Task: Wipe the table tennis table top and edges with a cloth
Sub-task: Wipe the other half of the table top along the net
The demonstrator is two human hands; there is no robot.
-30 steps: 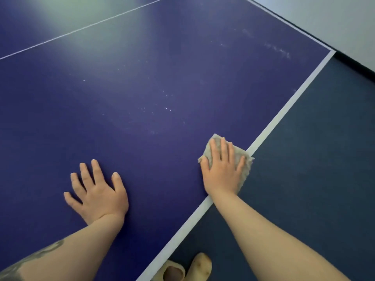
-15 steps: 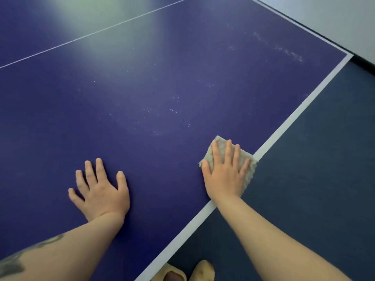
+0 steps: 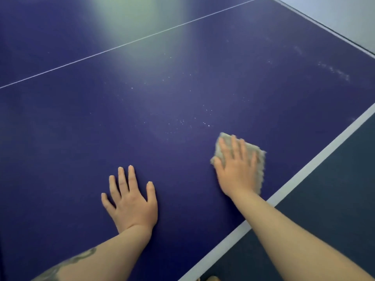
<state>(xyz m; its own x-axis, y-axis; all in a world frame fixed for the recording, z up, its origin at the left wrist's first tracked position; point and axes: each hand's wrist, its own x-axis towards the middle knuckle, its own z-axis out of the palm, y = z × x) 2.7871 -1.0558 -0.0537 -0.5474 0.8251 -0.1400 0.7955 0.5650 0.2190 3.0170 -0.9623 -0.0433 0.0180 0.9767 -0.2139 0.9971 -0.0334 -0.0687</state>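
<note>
We see the left hand (image 3: 132, 201) lying flat on the blue tabletop (image 3: 121, 118) a little in from its white-lined right edge, fingers straight and spread, holding nothing, its forearm cut off by the bottom of the view. To its right, nearer that edge, the right hand (image 3: 237, 169) presses flat on the grey cloth (image 3: 253, 157), fingers straight; both are blurred, and the hand hides most of the cloth. Pale specks (image 3: 192, 120), perhaps dust, lie just beyond it.
</note>
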